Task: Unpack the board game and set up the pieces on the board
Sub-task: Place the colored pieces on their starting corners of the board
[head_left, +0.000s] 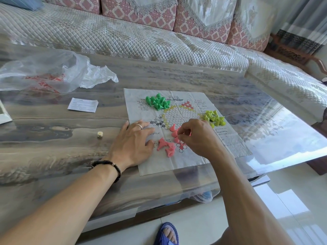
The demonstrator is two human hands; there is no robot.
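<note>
On the table (194, 80), the board sheet (185, 160) is laid right of the die (100, 134); the bag (53, 71) is set far left.

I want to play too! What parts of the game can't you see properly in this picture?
- Head view: the right hand covers some pink pieces and board circles.
- The left hand hides the board's left edge.
- The board's printed text and the paper slip are too small to read.
- The die is too small to count dots.
- A white object is cut off at the left edge.
</note>
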